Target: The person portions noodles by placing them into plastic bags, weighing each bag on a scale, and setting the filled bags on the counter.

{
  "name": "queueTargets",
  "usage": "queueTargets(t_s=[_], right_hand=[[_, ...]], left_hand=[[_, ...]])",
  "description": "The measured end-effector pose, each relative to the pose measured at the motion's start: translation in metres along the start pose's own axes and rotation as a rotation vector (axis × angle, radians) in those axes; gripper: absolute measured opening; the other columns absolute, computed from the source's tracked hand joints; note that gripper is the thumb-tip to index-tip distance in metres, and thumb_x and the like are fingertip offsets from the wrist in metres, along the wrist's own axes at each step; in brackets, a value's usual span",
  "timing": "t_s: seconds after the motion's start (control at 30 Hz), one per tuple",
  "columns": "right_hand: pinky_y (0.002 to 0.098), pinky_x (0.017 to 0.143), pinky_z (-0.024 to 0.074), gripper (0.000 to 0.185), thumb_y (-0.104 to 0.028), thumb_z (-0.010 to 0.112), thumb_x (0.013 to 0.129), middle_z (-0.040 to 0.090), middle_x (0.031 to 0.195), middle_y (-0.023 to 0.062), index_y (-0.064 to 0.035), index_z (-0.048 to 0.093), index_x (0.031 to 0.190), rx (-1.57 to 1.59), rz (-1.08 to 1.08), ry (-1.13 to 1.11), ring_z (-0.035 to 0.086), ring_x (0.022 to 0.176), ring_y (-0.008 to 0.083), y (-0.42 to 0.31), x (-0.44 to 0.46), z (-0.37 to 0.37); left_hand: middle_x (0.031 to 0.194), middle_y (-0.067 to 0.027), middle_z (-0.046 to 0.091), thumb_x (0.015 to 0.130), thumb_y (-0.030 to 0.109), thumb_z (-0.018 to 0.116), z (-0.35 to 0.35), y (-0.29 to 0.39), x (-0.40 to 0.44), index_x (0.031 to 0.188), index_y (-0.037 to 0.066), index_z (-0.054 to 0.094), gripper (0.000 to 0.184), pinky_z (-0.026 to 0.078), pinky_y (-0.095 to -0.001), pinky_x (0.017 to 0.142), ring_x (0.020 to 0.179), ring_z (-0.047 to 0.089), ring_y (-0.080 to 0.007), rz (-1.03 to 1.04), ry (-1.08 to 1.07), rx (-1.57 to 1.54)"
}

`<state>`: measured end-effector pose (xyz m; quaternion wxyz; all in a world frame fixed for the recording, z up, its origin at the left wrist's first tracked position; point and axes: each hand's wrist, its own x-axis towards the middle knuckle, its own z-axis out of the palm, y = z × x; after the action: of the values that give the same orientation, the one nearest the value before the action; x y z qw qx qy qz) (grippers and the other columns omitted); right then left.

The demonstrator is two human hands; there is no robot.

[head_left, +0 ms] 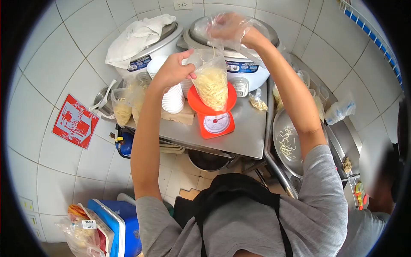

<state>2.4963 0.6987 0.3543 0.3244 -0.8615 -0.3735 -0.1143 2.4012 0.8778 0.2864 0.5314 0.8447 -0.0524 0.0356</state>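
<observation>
Orange scale (216,124) under noodle bag (210,85): steel table (249,135) edge near, bare room rightward.

Two cookers (252,80), one scale (217,129), one tray (295,165)

Just right of the left hand (173,70): one noodle bag (211,88), the one scale beneath. Farther beyond: two cookers, one cloth (133,42), one wall socket (183,4). To its left: one red sign (75,122). Nearer the body than the right hand (231,30): one tray.

Noodle bag (212,88) on scale (226,127), cookers (253,80) behind, tray (295,165) right
</observation>
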Motion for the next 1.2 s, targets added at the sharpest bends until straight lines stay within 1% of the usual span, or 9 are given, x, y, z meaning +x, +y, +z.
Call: queueTargets(t_s=[0.1, 0.3, 0.43, 0.47, 0.67, 0.9, 1.03, 1.07, 1.2], right_hand=[[0.0322, 0.071, 0.0462, 0.038, -0.021, 0.066, 0.063, 0.062, 0.077, 0.0069, -0.0050, 0.062, 0.098, -0.026, -0.328, -0.153, 0.057, 0.073, 0.0185, 0.034, 0.035, 0.026], [0.0344, 0.066, 0.0461, 0.040, -0.018, 0.065, 0.061, 0.062, 0.078, 0.0083, -0.0040, 0.061, 0.099, -0.241, -0.153, -0.663, 0.056, 0.071, 0.0200, 0.018, 0.052, 0.048], [0.0349, 0.064, 0.0458, 0.035, -0.029, 0.063, 0.069, 0.063, 0.078, 0.0112, -0.0032, 0.063, 0.093, -0.232, -0.087, -0.427, 0.056, 0.069, 0.0212, -0.001, 0.041, 0.015], [0.0355, 0.062, 0.0461, 0.036, -0.033, 0.060, 0.072, 0.063, 0.075, 0.0110, -0.0029, 0.063, 0.091, -0.194, -0.268, -0.348, 0.057, 0.067, 0.0214, 0.016, 0.053, 0.014], [0.0301, 0.075, 0.0453, 0.040, -0.032, 0.065, 0.071, 0.064, 0.087, 0.0103, -0.0024, 0.062, 0.099, -0.256, -0.378, -0.374, 0.058, 0.081, 0.0179, -0.009, 0.047, -0.023], [0.0339, 0.086, 0.0408, 0.060, -0.045, 0.060, 0.073, 0.055, 0.107, 0.0136, -0.0034, 0.050, 0.115, -0.295, -0.376, -0.348, 0.054, 0.096, 0.0237, 0.015, -0.019, -0.058], [0.0375, 0.091, 0.0379, 0.070, -0.054, 0.053, 0.076, 0.049, 0.119, 0.0163, -0.0041, 0.042, 0.124, -0.411, -0.197, -0.219, 0.050, 0.105, 0.0285, 0.072, -0.106, -0.109], [0.0385, 0.092, 0.0372, 0.073, -0.056, 0.052, 0.077, 0.047, 0.122, 0.0170, -0.0042, 0.039, 0.126, -0.458, -0.116, -0.237, 0.049, 0.107, 0.0296, 0.093, -0.134, -0.116], [0.0366, 0.104, 0.0256, 0.081, -0.057, 0.051, 0.078, 0.029, 0.136, 0.0211, -0.0048, 0.027, 0.134, -0.394, 0.630, -0.640, 0.034, 0.123, 0.0321, 0.172, -0.239, -0.100]], left_hand=[[0.087, -0.0061, 0.060, 0.075, 0.006, 0.047, -0.003, 0.001, -0.003, 0.129, -0.002, 0.037, 0.056, 0.046, -0.0209, 0.063, 0.063, 0.056, -0.0075, 0.011, 0.024, 0.005], [0.086, -0.0077, 0.060, 0.074, 0.004, 0.047, -0.005, 0.003, -0.002, 0.128, -0.006, 0.036, 0.056, 0.047, -0.0222, 0.063, 0.062, 0.057, -0.0096, 0.047, -0.016, -0.025], [0.099, -0.0114, 0.059, 0.074, 0.004, 0.048, -0.006, 0.004, -0.005, 0.128, -0.009, 0.034, 0.057, 0.048, -0.0222, 0.063, 0.063, 0.058, -0.0103, 0.024, 0.032, -0.019], [0.103, -0.0126, 0.058, 0.074, 0.004, 0.048, -0.007, 0.005, -0.004, 0.128, -0.009, 0.034, 0.057, 0.048, -0.0222, 0.063, 0.063, 0.058, -0.0105, 0.006, 0.029, -0.008], [0.111, -0.0223, 0.054, 0.073, 0.005, 0.050, -0.001, 0.000, 0.004, 0.127, -0.014, 0.028, 0.062, 0.048, -0.0233, 0.059, 0.063, 0.061, -0.0132, 0.073, 0.080, -0.055], [0.125, -0.0105, 0.046, 0.078, 0.011, 0.055, 0.006, 0.007, 0.000, 0.132, 0.003, 0.034, 0.058, 0.045, -0.0222, 0.059, 0.060, 0.054, -0.0085, 0.015, 0.157, 0.099], [0.114, -0.0066, 0.053, 0.083, 0.021, 0.058, 0.015, 0.010, -0.002, 0.131, 0.010, 0.039, 0.052, 0.043, -0.0202, 0.056, 0.057, 0.048, -0.0059, 0.006, 0.325, 0.296], [0.095, -0.0045, 0.056, 0.082, 0.022, 0.059, 0.021, 0.016, -0.009, 0.131, 0.011, 0.040, 0.053, 0.041, -0.0206, 0.056, 0.055, 0.048, -0.0060, 0.033, 0.373, 0.343], [0.059, 0.0013, 0.051, 0.082, 0.020, 0.060, 0.063, 0.041, -0.048, 0.128, 0.013, 0.044, 0.049, 0.035, -0.0194, 0.053, 0.052, 0.044, -0.0057, 0.204, 0.496, 0.261]])
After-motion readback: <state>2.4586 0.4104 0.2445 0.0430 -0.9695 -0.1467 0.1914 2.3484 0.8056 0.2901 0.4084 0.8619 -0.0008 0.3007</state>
